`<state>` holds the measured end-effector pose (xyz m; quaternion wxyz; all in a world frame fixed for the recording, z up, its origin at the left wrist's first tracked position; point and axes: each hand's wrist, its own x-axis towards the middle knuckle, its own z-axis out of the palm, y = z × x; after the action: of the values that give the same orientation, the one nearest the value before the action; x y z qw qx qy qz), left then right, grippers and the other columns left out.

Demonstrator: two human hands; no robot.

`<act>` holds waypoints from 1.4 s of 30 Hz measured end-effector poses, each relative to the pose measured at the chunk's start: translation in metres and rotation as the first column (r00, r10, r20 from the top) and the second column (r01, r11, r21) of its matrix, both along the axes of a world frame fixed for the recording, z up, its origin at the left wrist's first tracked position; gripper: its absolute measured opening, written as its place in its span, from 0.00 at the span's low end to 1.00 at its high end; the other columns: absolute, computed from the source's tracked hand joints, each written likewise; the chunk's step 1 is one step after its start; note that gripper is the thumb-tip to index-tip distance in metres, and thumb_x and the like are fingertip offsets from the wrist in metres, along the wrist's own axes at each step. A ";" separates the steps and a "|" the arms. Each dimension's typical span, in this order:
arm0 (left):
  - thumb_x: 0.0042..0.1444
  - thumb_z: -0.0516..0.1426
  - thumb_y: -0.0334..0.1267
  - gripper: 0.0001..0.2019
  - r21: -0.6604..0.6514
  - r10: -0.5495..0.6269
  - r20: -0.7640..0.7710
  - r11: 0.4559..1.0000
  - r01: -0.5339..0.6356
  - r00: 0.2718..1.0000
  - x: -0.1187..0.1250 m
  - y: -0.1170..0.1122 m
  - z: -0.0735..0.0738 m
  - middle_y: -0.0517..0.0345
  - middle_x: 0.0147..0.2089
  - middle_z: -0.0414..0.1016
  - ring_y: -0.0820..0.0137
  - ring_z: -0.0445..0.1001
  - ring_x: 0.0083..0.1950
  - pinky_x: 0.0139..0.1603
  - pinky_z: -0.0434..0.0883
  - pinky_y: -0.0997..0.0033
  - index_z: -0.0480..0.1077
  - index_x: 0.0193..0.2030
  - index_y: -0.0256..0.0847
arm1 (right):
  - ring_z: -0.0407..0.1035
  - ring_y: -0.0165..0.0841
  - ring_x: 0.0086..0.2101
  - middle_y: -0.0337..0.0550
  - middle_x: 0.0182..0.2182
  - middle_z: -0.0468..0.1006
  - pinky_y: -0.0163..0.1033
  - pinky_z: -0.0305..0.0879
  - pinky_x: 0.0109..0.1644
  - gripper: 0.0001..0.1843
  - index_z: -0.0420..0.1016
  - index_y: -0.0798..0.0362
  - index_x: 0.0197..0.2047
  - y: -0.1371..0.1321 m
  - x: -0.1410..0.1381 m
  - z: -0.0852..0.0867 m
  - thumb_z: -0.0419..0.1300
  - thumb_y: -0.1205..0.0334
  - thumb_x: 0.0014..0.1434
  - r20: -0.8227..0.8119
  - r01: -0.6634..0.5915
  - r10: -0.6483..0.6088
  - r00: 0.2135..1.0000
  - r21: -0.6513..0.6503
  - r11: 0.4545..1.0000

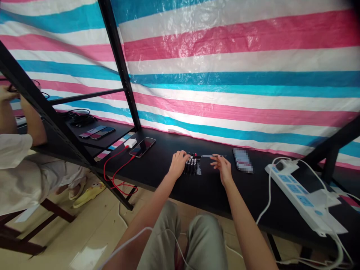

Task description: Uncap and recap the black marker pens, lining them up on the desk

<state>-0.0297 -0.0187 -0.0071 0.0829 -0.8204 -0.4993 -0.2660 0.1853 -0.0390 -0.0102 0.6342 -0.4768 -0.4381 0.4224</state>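
Note:
On the black table [157,168] lies a clear pack of several black pens [192,165]. My left hand [178,163] rests at the pack's left end, fingers curled, pinching the black cap end of a pen [209,156]. My right hand [222,167] pinches the same pen near its thin tip, so the pen spans between both hands just above the pack.
A phone [242,160] lies right of my hand, another phone [142,146] on a red cable [116,168] to the left. A white power strip [302,197] sits at the right. A striped tarp [225,75] backs the table. Another person sits at far left [25,176].

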 end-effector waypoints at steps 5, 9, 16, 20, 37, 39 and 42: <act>0.59 0.46 0.36 0.11 0.025 -0.016 0.001 1.000 0.016 1.000 0.000 0.000 -0.001 0.55 0.43 0.63 0.68 0.58 0.44 0.43 0.56 0.68 0.66 0.45 0.45 | 0.70 0.29 0.24 0.48 0.34 0.77 0.29 0.59 0.22 0.21 0.72 0.55 0.39 0.001 -0.002 -0.002 0.55 0.48 0.50 0.033 -0.024 0.024 0.999 0.013 1.000; 0.60 0.45 0.37 0.11 0.027 -0.031 -0.009 0.999 0.031 0.999 0.000 -0.001 0.000 0.56 0.43 0.63 0.68 0.58 0.44 0.42 0.56 0.68 0.66 0.44 0.45 | 0.70 0.30 0.24 0.48 0.33 0.77 0.30 0.59 0.22 0.22 0.72 0.56 0.38 0.002 -0.004 -0.003 0.55 0.47 0.49 0.082 -0.037 0.037 0.996 0.006 0.999; 0.60 0.46 0.36 0.10 0.024 -0.033 -0.004 0.999 0.033 0.999 0.000 0.000 -0.001 0.56 0.42 0.63 0.68 0.58 0.43 0.42 0.56 0.68 0.66 0.43 0.45 | 0.70 0.28 0.25 0.48 0.34 0.77 0.30 0.61 0.25 0.21 0.71 0.56 0.40 0.001 -0.002 -0.002 0.55 0.48 0.50 -0.055 -0.003 0.005 0.998 0.037 0.999; 0.60 0.46 0.35 0.10 0.026 -0.045 -0.007 0.999 0.046 0.999 -0.001 0.000 -0.001 0.55 0.42 0.63 0.69 0.58 0.43 0.41 0.56 0.68 0.66 0.43 0.44 | 0.65 0.25 0.19 0.48 0.35 0.77 0.31 0.59 0.22 0.22 0.71 0.56 0.40 0.000 -0.005 -0.001 0.54 0.47 0.50 0.013 -0.020 0.020 1.000 0.038 0.999; 0.61 0.44 0.36 0.12 0.048 0.171 0.366 0.978 -0.202 0.915 -0.011 0.006 0.000 0.55 0.40 0.67 0.69 0.62 0.40 0.40 0.61 0.70 0.65 0.45 0.41 | 0.63 0.27 0.25 0.39 0.32 0.70 0.33 0.58 0.30 0.13 0.73 0.48 0.39 -0.006 -0.018 -0.007 0.50 0.57 0.54 0.807 -0.081 -0.051 0.588 0.121 0.989; 0.60 0.44 0.37 0.11 0.031 0.198 0.360 0.974 -0.224 0.912 -0.010 0.006 0.000 0.56 0.40 0.67 0.69 0.62 0.40 0.39 0.60 0.70 0.66 0.44 0.42 | 0.63 0.27 0.26 0.39 0.32 0.70 0.33 0.57 0.30 0.13 0.73 0.47 0.39 -0.009 -0.021 -0.005 0.50 0.58 0.55 0.854 -0.075 -0.066 0.517 0.122 0.990; 0.60 0.44 0.38 0.12 -0.002 0.276 0.326 0.957 -0.291 0.904 -0.011 0.005 -0.001 0.55 0.41 0.67 0.68 0.62 0.41 0.40 0.59 0.68 0.66 0.44 0.43 | 0.64 0.28 0.28 0.40 0.33 0.70 0.33 0.57 0.31 0.13 0.73 0.48 0.38 -0.013 -0.026 -0.003 0.48 0.60 0.56 0.894 -0.080 -0.088 0.440 0.136 0.987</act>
<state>-0.0402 -0.0137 -0.0080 0.0568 -0.6824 -0.6136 -0.3932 0.1588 -0.0521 -0.0131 0.3426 -0.5773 -0.7380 0.0683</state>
